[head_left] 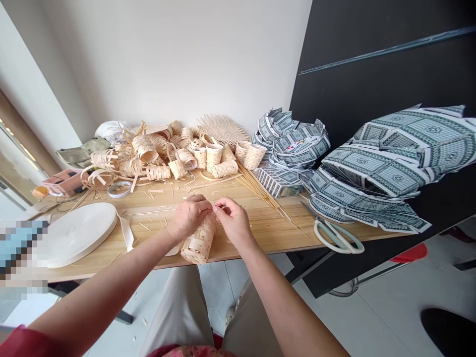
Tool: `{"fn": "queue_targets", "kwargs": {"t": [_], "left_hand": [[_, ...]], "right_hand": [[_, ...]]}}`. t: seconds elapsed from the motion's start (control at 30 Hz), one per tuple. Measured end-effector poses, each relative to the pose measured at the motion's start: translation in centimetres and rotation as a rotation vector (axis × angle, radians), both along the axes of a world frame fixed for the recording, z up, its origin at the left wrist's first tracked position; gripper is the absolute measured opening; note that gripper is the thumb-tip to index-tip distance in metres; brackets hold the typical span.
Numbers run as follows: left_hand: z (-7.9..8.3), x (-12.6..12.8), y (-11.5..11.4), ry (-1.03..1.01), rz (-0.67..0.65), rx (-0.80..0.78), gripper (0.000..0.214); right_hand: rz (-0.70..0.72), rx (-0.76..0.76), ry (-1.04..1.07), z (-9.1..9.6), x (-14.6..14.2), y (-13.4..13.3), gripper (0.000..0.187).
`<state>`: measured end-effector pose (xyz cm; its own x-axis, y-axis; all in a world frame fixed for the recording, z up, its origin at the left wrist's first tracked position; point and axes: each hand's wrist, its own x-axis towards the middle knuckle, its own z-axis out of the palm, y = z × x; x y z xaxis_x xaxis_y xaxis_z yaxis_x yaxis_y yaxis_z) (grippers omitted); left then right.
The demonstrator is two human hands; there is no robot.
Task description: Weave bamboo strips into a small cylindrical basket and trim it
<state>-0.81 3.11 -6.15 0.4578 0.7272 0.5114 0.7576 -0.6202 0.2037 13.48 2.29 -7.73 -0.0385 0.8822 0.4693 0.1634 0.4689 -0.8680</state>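
Note:
A small woven bamboo basket (199, 243) hangs just over the front edge of the wooden table (260, 233), its open top held up between my hands. My left hand (189, 215) grips the basket's rim from the left. My right hand (234, 223) pinches at the same rim from the right, its fingertips meeting my left hand. The strands under my fingers are hidden, so I cannot tell exactly how the weave ends there.
A heap of woven bamboo pieces (159, 158) lies at the back of the table. Beyond my right hand are thin bamboo strips (264, 191), white-handled scissors (336, 237) and stacks of green-printed folded paper (375, 168). A wide white strap roll (76, 235) lies at the left.

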Motion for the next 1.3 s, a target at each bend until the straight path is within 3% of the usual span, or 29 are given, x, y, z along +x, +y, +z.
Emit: {"fn": "queue_targets", "kwargs": {"t": [0.13,0.27,0.37,0.47,0.63,0.77,0.97,1.3], "left_hand": [[0.0,0.2,0.0,0.028,0.018,0.016,0.017],[0.2,0.4,-0.1,0.057,0.025,0.021,0.017],[0.3,0.5,-0.1,0.076,0.031,0.023,0.017],[0.4,0.6,-0.2,0.092,0.041,0.026,0.017],[0.3,0.6,-0.2,0.115,0.053,0.025,0.016],[0.4,0.7,-0.2,0.135,0.058,0.027,0.015],[0.4,0.7,-0.3,0.159,0.053,0.042,0.016],[0.0,0.3,-0.1,0.176,0.055,0.112,0.013]], "right_hand": [[0.020,-0.081,0.170,-0.1,0.5,0.2,0.014],[-0.052,-0.081,0.213,0.3,1.7,0.3,0.018],[-0.156,-0.041,0.071,0.9,2.8,0.1,0.023],[-0.249,0.087,-0.222,1.0,3.2,-0.6,0.029],[-0.185,0.150,-0.456,-0.3,1.8,-2.0,0.018],[-0.193,0.125,-0.460,-0.8,1.0,-2.5,0.013],[-0.211,0.196,-0.362,0.1,1.4,-2.0,0.020],[-0.189,0.148,-0.368,1.6,1.9,0.4,0.015]]}}
